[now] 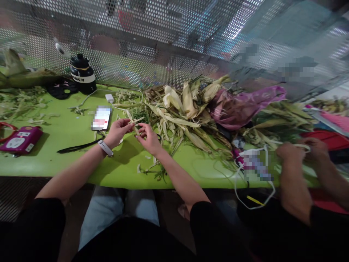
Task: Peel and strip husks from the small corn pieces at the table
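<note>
Strips of pale corn husk (137, 120) are pinched between the fingers of my left hand (120, 130), which wears a white wristband. Close beside it, my right hand (148, 137) grips the same husk strips with thumb and fingers. Both hands are held over the green table, fingertips nearly meeting. Just behind them lies a loose heap of husk strips (169, 120) and green shreds. Whole dried husks (188, 100) are piled farther back. Small husk scraps (156, 169) lie near the front edge.
A lit phone (101, 118) and black strap (79, 146) lie left of my hands on the green table (68, 163). A black bottle (82, 74) stands behind, a magenta power box (23, 140) far left. Right are a pink plastic bag (237, 109) and a co-worker's hands (293, 149).
</note>
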`<state>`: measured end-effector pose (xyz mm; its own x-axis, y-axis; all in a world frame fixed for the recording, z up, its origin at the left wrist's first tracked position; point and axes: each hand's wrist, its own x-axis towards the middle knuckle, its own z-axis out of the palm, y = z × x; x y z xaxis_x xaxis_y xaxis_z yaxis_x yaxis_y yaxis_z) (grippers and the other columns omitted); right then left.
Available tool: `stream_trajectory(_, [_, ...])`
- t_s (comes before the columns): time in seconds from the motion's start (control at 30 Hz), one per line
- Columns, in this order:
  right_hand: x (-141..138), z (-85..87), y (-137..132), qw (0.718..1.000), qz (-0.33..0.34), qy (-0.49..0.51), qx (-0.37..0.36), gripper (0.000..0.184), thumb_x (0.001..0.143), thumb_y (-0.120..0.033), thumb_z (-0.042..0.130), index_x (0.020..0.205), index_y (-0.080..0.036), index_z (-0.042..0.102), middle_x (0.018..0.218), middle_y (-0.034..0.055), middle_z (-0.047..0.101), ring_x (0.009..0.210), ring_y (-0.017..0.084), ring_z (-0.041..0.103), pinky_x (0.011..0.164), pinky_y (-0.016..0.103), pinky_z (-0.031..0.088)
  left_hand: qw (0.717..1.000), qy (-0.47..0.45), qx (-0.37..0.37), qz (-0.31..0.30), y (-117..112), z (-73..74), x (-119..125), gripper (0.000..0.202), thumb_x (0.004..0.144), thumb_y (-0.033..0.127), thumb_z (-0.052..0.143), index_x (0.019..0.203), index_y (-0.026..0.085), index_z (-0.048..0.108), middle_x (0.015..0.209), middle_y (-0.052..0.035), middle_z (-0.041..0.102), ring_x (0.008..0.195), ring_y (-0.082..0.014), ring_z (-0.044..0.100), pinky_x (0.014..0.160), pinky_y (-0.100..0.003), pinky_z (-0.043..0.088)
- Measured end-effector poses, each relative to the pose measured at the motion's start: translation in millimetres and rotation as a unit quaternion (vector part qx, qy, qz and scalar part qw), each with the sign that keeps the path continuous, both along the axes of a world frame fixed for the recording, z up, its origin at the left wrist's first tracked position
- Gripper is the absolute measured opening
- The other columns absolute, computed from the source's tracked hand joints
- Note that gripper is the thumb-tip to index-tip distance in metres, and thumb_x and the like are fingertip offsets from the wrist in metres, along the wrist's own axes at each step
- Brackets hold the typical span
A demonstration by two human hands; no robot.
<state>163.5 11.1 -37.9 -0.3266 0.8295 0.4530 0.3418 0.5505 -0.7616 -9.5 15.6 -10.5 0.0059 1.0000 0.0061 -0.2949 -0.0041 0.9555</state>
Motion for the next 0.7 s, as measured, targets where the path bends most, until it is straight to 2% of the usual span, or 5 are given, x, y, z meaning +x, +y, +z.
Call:
stream_trajectory(0.13, [2.4,1.3,-0.7,0.991,-0.046,-0.059,0.108,0.024,0.095,-0.032,0.050,0.114,-0.019,0.058,0.096,0.0087,0.063,0.083,0.018,0.062,0.080,0.034,0.053,0.999,0.031,0.026,0.011,1.4,-3.7,0.8,0.034,0.067,0.027,0.082,0.090,0.012,0.062,0.070,0.0017,0.063,0.065,-0.0092,0.061,0.072,-0.028,0.054])
stream_trajectory(0.3, [4.8,10.4,-2.8,0.973,-0.058,-0.158,0.160,0.023,0.097,-0.032,0.048,0.101,-0.020,0.067,0.095,0.0091,0.062,0.091,0.020,0.060,0.084,0.032,0.048,0.995,0.088,0.048,0.027,2.9,-8.2,1.2,0.033,0.068,0.030,0.080,0.090,0.013,0.063,0.066,0.0029,0.058,0.063,-0.0105,0.058,0.070,-0.031,0.055])
stream_trajectory(0.43, [6.7,16.9,-1.9,0.960,-0.094,-0.184,0.190,0.023,0.095,-0.036,0.051,0.092,-0.022,0.070,0.103,0.0104,0.062,0.100,0.023,0.057,0.092,0.037,0.044,0.971,0.217,0.092,0.030,0.6,-6.4,-0.6,0.031,0.070,0.033,0.078,0.091,0.014,0.067,0.069,-0.0010,0.063,0.064,-0.0131,0.057,0.065,-0.029,0.050])
stream_trajectory(0.57, [7.9,17.5,1.1,0.966,-0.112,-0.148,0.179,0.024,0.097,-0.037,0.047,0.092,-0.022,0.066,0.112,0.0118,0.063,0.109,0.025,0.054,0.099,0.042,0.039,0.948,0.280,0.151,-0.014,-3.2,2.5,-4.1,0.032,0.071,0.035,0.077,0.095,0.014,0.072,0.079,-0.0065,0.070,0.072,-0.0170,0.061,0.068,-0.031,0.050])
stream_trajectory(0.7, [6.8,13.8,2.1,0.984,-0.098,-0.069,0.130,0.029,0.098,-0.043,0.042,0.089,-0.021,0.058,0.092,0.0098,0.065,0.090,0.022,0.060,0.085,0.037,0.045,0.942,0.281,0.163,-0.086,-5.7,12.2,-6.4,0.031,0.075,0.035,0.073,0.098,0.014,0.073,0.092,-0.0099,0.071,0.081,-0.0199,0.064,0.074,-0.034,0.052])
